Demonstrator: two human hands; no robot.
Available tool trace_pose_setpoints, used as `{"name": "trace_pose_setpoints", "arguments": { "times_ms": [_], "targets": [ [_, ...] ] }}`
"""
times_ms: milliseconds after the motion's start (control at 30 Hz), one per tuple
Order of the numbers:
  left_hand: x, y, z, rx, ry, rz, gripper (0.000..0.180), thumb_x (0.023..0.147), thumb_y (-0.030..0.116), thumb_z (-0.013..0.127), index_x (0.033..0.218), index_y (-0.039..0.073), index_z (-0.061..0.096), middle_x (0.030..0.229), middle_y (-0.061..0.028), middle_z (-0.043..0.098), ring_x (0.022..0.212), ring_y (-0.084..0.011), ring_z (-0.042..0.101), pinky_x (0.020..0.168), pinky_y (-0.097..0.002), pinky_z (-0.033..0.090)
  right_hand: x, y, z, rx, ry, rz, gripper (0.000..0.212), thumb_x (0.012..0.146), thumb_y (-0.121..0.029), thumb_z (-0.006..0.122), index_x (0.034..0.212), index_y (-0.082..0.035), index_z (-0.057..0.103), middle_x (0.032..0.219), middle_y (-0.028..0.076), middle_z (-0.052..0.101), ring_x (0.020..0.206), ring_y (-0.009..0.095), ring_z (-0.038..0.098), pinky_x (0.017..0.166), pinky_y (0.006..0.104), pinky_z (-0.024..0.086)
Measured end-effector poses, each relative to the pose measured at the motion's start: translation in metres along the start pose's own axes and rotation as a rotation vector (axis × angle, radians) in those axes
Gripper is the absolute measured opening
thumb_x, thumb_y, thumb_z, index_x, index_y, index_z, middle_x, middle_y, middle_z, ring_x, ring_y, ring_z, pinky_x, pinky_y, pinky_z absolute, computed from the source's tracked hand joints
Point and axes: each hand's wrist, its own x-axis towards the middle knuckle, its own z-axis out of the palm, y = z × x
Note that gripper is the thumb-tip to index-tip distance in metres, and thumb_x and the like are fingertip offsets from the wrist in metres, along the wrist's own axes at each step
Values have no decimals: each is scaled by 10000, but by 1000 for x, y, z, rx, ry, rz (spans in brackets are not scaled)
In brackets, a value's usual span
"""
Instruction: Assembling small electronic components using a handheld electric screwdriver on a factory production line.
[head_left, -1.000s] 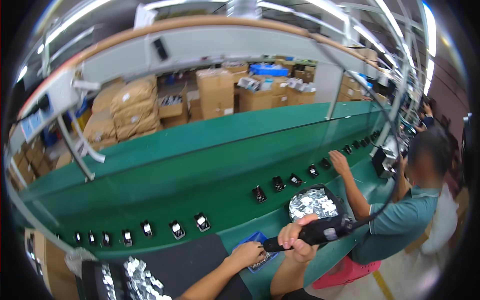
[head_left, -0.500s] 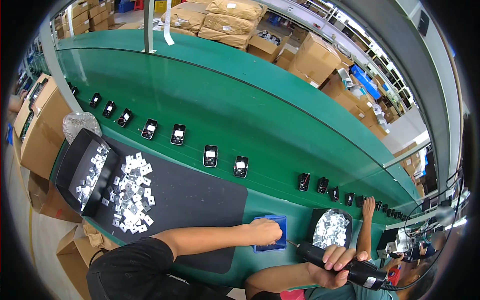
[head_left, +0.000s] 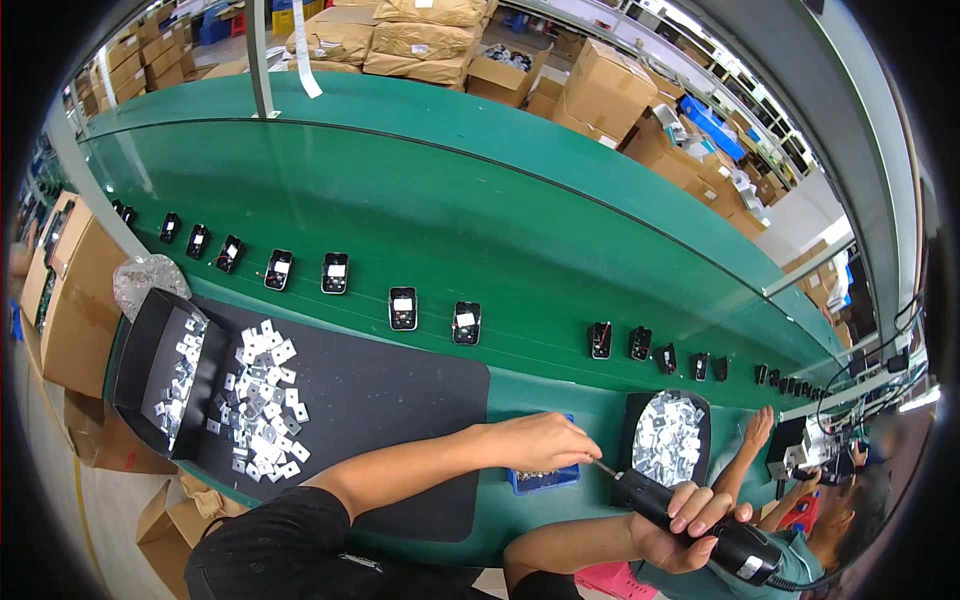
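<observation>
The black electric screwdriver [head_left: 646, 499] slants diagonally — bit [head_left: 605, 468] pointing up-left.

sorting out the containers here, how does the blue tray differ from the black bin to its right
The blue tray looks smaller than the black bin. The blue tray holds tiny pieces; the black bin, flat silvery plates. The left hand hides part of the blue tray, while no hand covers the black bin. Both are open-topped, on the green worktop.
</observation>
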Motion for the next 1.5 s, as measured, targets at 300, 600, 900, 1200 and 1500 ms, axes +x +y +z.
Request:
{"name": "trace_pose_setpoints", "arguments": {
  "times_ms": [300,600,900,1200,1500],
  "targets": [
    [0,27,-20,-137,74,44,203,858,101,568,1038,13,605,872,-114,632,759,-255,612,655,-336,489,-5,-5,10,14,65,-94,380,793,-109,572,1109,-37,373,690,11,409,505,79,394,515,223,352],
    [0,27,-16,-129,87,157,213,853,84,570,1053,17,601,871,-113,627,764,-250,603,669,-333,486,-6,-9,13,10,75,-117,374,785,-114,590,1091,-31,391,664,3,421,490,79,411,505,215,364],
    [-2,29,-15,1,143,246,223,841,79,582,1054,15,600,859,-109,619,754,-247,592,668,-338,482,-6,-14,14,17,51,-74,431,787,-165,626,1168,-43,467,704,55,480,501,133,419,506,242,356],
    [-7,43,-23,181,21,246,397,809,46,589,1202,56,535,817,-77,612,737,-218,574,651,-324,473,-6,-15,17,54,57,-46,436,778,-154,631,1168,-39,474,712,59,491,503,134,419,507,245,368],
    [-9,39,-23,166,54,285,439,757,8,595,1190,34,531,932,-86,616,796,-230,583,700,-330,489,-6,-13,15,66,37,-49,426,778,-151,630,1161,-36,483,700,48,480,502,128,416,495,237,355]
  ]
}}
